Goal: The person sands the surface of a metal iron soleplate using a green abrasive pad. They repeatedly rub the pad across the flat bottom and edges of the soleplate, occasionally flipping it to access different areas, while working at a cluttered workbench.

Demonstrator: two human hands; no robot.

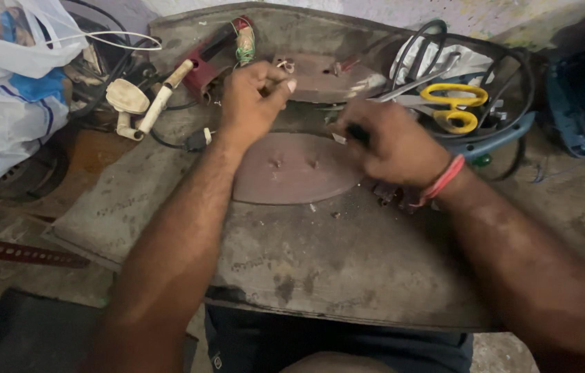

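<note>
My left hand (252, 100) is closed near the far middle of a worn grey work board (348, 255), pinching something small that I cannot make out. My right hand (389, 141) grips a dark-handled tool (357, 132), its tip pointing left toward the left hand. A red thread band circles my right wrist. Under both hands lies a flat brownish iron sole plate (292, 173) with two small studs.
Yellow-handled scissors (453, 107) and black cables (506, 83) lie at the back right. A red iron part (209, 59), cream plastic handle pieces (144, 103) and white plastic bags (9, 83) sit at the back left. A blue object (582, 97) is at the far right.
</note>
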